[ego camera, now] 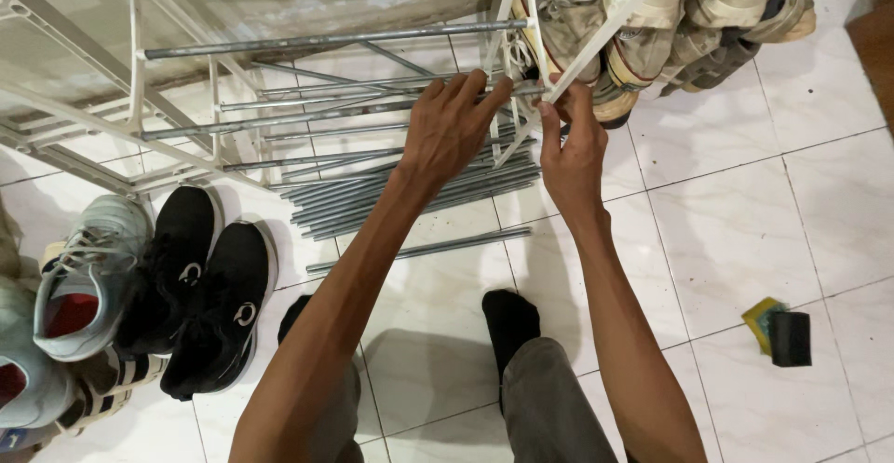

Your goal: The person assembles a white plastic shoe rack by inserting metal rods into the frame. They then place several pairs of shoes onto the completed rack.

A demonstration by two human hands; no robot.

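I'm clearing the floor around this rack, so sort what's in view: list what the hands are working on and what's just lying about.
In hand:
- left hand on a grey metal rod
- right hand at the white rack frame
- loose rods on the tiles

Lying about:
- black shoes
- grey sneaker
- sponge
- shoes beside the frame

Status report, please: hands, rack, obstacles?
Left hand on rack rods. Right hand pinching white frame. Loose rods on floor, shoes nearby.
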